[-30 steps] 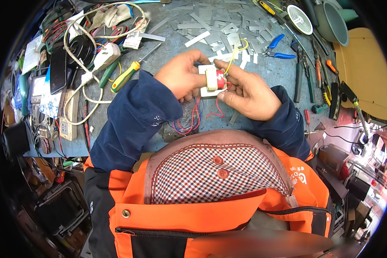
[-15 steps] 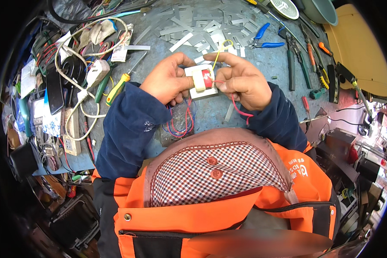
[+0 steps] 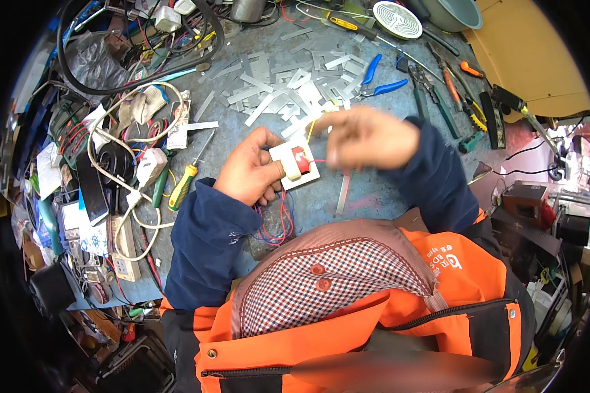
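My left hand (image 3: 250, 169) is closed on the flange of a transformer coil bobbin (image 3: 290, 171). The bobbin is white and square-ended, with a red winding and pale tape around its middle. A yellow wire (image 3: 310, 133) rises from its upper side. A short red wire (image 3: 318, 160) runs from the winding toward the fingertips of my right hand (image 3: 367, 139). Motion smears that hand, so whether it grips the wire does not show. Thin red and blue leads (image 3: 280, 223) hang below the bobbin, beside my left wrist.
Loose grey metal strips (image 3: 288, 82) cover the far middle of the bench. Blue-handled cutters (image 3: 378, 78), green-handled pliers (image 3: 421, 98) and a white spiral disc (image 3: 398, 19) lie to the right. A yellow-green screwdriver (image 3: 185, 187), cables and a power strip (image 3: 126, 252) crowd the left.
My right hand, earlier pinching the red wire beside the winding, has shifted slightly away and is blurred. The bobbin has tilted in my left hand. The whole view has also shifted.
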The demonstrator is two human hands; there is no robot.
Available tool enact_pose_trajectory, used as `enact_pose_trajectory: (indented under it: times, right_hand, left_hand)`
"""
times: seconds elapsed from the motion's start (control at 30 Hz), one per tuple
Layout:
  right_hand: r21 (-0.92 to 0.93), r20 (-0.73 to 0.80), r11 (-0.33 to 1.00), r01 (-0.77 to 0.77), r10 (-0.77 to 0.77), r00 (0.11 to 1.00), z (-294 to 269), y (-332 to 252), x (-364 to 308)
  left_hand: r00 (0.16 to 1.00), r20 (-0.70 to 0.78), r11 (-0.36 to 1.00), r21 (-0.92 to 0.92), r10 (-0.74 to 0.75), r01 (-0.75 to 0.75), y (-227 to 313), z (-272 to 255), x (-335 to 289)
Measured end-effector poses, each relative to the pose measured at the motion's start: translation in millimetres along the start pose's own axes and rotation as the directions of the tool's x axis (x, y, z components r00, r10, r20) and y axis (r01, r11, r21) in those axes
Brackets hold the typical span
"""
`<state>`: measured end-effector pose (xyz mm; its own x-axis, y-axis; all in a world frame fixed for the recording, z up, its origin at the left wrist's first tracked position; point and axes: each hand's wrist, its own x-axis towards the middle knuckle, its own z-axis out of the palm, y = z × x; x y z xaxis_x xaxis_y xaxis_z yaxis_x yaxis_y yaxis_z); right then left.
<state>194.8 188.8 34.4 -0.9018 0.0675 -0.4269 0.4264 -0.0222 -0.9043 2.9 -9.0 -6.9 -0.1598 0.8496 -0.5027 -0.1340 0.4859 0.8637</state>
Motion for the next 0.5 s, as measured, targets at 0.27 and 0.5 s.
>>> enact_pose_trajectory:
  times: [0.27,0.5]
  right_hand:
    - [-0.911,-0.388,0.366,-0.192,-0.600,0.699,-99.0,15.1,94.3]
    - [-0.696,-0.425,0.695,0.180,-0.602,0.676,-126.5,-8.7,69.3]
  left_hand:
    - [1.000,-0.026,1.000,0.001,-0.003,0.003,-3.4,-0.4,1.1]
    - [1.000,-0.013,1.000,0.018,-0.002,0.002,-0.6,0.6,0.4]
